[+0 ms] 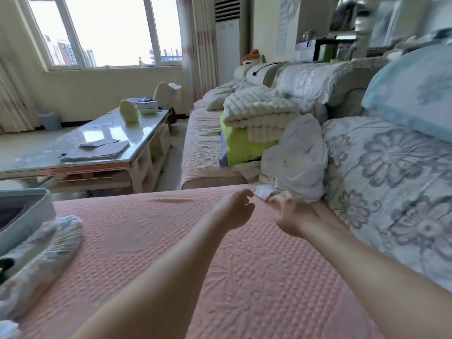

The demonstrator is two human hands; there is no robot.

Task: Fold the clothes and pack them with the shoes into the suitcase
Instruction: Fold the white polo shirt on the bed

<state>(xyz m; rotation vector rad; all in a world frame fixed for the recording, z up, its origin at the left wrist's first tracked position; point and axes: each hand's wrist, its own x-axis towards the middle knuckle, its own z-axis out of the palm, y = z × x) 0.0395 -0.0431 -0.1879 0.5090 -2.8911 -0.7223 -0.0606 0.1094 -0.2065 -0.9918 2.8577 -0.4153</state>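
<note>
You're at the fetch step: left hand point(235, 211) & right hand point(291, 215), both loose w/ nothing held, just beside the white clothes point(297, 157), so next grip 'em & pull clear.

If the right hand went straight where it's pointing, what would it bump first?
Most likely the crumpled white garment; the right hand looks nearly at its lower edge, though depth is unclear.

No writing can be read anywhere: the pale wall chart point(285, 23) in the upper right of the frame carries rows of print too blurred to make out, and the white mark on the dark box point(315, 48) just below it is equally illegible.
</note>
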